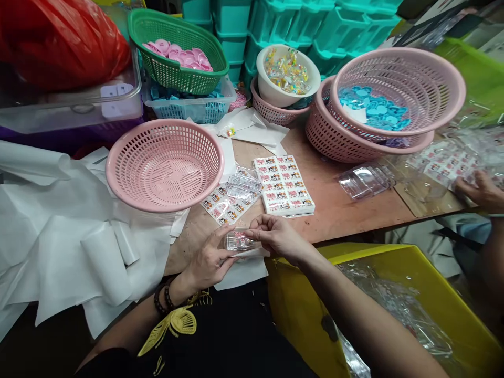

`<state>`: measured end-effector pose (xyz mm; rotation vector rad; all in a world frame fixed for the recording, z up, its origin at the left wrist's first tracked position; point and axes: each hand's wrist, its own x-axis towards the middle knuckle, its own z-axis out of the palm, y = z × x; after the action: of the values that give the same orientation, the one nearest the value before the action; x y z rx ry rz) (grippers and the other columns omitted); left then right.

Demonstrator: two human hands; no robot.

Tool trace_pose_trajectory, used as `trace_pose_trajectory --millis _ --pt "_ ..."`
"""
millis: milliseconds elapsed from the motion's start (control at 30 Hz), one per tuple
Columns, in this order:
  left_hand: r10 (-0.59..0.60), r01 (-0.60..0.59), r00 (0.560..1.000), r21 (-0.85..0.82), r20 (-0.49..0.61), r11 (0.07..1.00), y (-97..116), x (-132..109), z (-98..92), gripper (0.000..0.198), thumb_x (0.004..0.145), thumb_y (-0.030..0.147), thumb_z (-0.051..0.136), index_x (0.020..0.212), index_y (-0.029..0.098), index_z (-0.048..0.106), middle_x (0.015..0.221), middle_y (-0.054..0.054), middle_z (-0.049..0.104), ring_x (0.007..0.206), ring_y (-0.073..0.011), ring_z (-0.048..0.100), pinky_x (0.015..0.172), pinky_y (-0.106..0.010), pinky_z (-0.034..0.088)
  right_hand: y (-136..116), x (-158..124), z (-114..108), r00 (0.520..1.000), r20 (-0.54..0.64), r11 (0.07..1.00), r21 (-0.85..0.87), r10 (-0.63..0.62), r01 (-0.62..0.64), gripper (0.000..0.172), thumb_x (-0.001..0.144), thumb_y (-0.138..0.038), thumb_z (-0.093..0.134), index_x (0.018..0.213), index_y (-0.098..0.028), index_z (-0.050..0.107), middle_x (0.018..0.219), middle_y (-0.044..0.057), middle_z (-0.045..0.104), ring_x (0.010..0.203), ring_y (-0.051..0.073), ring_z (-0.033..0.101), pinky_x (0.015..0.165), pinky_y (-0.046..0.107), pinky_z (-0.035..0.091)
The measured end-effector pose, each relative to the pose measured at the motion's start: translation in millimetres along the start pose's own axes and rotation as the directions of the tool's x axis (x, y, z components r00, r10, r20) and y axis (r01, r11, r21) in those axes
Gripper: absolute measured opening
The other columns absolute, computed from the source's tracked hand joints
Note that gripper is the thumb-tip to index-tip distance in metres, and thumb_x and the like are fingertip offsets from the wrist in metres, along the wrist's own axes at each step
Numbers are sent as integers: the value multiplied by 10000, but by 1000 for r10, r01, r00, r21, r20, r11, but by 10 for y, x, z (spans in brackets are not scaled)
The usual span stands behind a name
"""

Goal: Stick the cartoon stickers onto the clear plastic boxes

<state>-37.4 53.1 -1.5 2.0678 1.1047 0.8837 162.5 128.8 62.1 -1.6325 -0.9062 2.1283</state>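
Near the table's front edge, my left hand (212, 255) grips a small clear plastic box (238, 240) by its left side. My right hand (275, 236) is closed at the box's right end, thumb and forefinger pinched at a red-printed sticker on its face. Just beyond lie a sheet of cartoon stickers (220, 206) and more clear boxes (243, 188) on top of it. To their right sits a thick stack of sticker sheets (286, 185).
A pink basket (164, 203) stands on the left, beside crumpled white backing paper (66, 236). Pink baskets (354, 144) with blue pieces, a white bowl (262, 79) and a green basket (177, 79) line the back. A yellow bin (307, 310) is at lower right. Another person's hand (482, 191) works at far right.
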Motion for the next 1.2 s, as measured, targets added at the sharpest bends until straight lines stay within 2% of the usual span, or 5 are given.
trace_pose_trajectory --millis 233,367,633,967,1200 --pt "-5 5 1000 -31 6 1000 -23 -59 51 262 879 119 650 1100 218 750 1669 -57 205 1475 -326 352 1173 -502 422 24 -17 34 997 -57 995 -93 -54 48 507 513 -492 901 723 -163 577 587 -38 577 521 66 471 478 208 314" --pt "1 -1 1000 -37 -11 999 -34 -51 53 261 893 122 633 1112 213 743 1657 -66 240 1457 -306 389 1167 -483 435 -46 -18 58 999 -52 993 -118 -10 4 475 522 -458 905 702 -171 572 561 -49 573 477 49 413 447 212 272" --pt "-15 13 1000 -72 -23 997 -39 -43 64 243 896 123 633 1096 206 743 1644 -74 268 1451 -301 399 1165 -486 444 -94 58 93 998 -56 993 -120 -11 5 416 511 -381 916 660 -173 589 537 -54 557 508 68 463 484 225 319" --pt "-10 9 1000 -100 -11 995 -53 -37 54 308 893 119 642 1159 248 730 1657 -42 243 1470 -311 367 1176 -486 434 -83 74 67 998 -63 980 -200 -26 13 426 537 -423 907 680 -178 589 601 -21 621 551 92 514 507 232 352" --pt "0 -3 1000 -106 -26 994 -66 -48 69 302 887 117 654 1146 249 734 1676 -24 183 1475 -311 358 1185 -473 427 -92 77 60 998 -59 976 -217 -17 4 462 523 -471 899 688 -170 589 584 -34 597 510 69 440 488 232 305"
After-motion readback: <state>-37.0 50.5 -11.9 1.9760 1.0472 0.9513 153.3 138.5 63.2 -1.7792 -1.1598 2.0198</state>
